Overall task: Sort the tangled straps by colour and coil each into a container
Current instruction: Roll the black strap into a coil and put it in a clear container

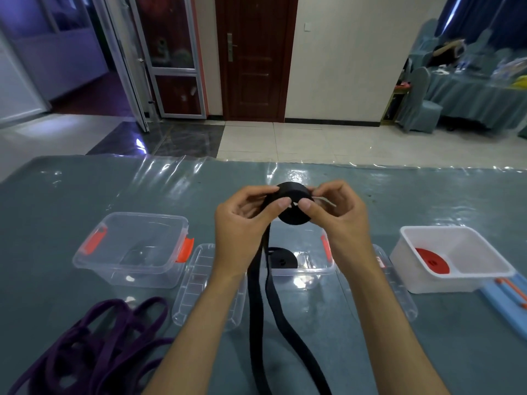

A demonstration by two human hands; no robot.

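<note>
Both hands, left (242, 220) and right (336, 212), pinched on black roll (293, 206), held above table (57, 195) so loose tail (256, 309) hangs free for winding. Middle tub (313, 269) below for drop-in. Purple strap (94, 346) still tangled.

A dark brown wooden door (255, 57) with a metal handle (230, 47) stands shut at the top centre of the frame, and a small white switch (307, 26) sits on the cream wall (342, 58) to its right. At the upper left a glass door in a pale metal frame (171, 55) stands open over glossy floor tiles (299, 141). At the upper right, chairs in grey-blue covers (419, 104) stand around a cluttered table with a matching cloth (479, 92).
</note>
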